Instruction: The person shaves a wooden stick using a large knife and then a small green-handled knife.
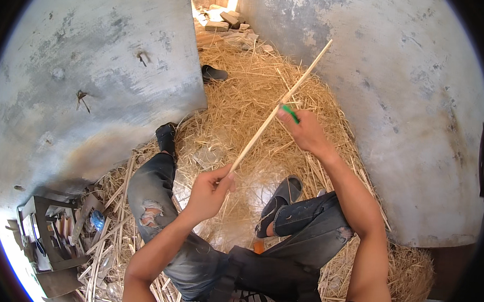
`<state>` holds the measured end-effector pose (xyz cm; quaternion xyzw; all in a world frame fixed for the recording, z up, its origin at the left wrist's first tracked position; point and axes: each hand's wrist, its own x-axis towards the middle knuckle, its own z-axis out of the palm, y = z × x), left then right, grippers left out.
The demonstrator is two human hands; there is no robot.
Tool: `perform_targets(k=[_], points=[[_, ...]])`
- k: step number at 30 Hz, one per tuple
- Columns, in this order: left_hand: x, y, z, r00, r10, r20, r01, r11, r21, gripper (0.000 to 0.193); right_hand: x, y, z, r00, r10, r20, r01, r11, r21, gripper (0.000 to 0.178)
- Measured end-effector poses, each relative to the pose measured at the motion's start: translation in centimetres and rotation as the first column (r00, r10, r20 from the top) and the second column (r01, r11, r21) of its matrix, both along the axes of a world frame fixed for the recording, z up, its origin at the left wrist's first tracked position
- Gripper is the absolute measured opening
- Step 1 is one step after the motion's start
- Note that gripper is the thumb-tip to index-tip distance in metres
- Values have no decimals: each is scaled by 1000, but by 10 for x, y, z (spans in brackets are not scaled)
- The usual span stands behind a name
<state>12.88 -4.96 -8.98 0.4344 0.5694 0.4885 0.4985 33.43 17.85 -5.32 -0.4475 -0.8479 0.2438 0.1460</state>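
Observation:
A long, thin, pale strip of wood or bamboo slants across the middle of the view, from lower left to upper right. Its lower end is pinched between the thumb and fingers of my left hand. Farther up, my right hand is closed around a small green tool that meets the strip at about its middle. Whether the tool has a blade is hidden, so its kind cannot be made out. Both hands are above the floor, between and beyond my knees.
Straw-like shavings cover the floor. Grey walls stand at left and right. A dark crate with odds and ends stands at lower left, near loose strips. A loose dark shoe and bricks lie far off.

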Motion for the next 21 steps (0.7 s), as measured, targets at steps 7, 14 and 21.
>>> perform_targets(k=[7,14,21], points=[[-6,-10,-2,999,-40,-9,40,999,-37,34,4,4,2,998,65,-11,-65,998,14,61],[-10,-21,-9,997,-65,-39,65,998,-3,34,28,17,-5,960,277,34,-277,938,207,53],[-12,-19,-2,1000,-9,22,11,995,-96,36,31,11,4,935,354,-18,-352,933,81,39]])
